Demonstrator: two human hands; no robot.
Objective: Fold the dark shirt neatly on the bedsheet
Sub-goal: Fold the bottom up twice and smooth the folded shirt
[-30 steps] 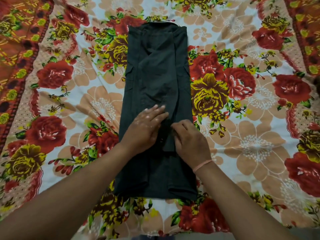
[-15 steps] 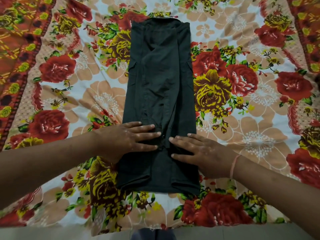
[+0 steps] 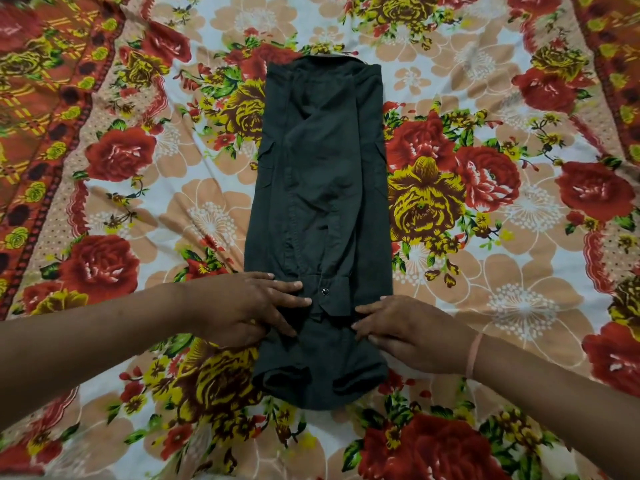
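From my remote seat I have only the head view, and parts of it are cut off or hard to make out. Both forearms run out of the bottom corners of the frame. The dark shirt is so dark that its layers blur together. I can make out the collar at the far end and a sleeve cuff with one snap button lying on top near the hands, but not how many folds sit beneath. The near hem bunches into two shadowed openings, and I cannot see inside them.

The shirt lies in the middle of the floral bedsheet, folded into a long narrow strip that runs straight away from me, collar farthest.

The left hand comes in from the left and lies flat over the strip's left edge, its fingers straight and reaching toward the cuff. The right hand comes in from the right with its fingers stretched out, the tips resting on the strip's right edge. A thin pink band circles that wrist. Both hands look spread and pressing rather than clutching, though whatever fabric lies under the palms is hidden from me. Between them the strip looks slightly pinched in.
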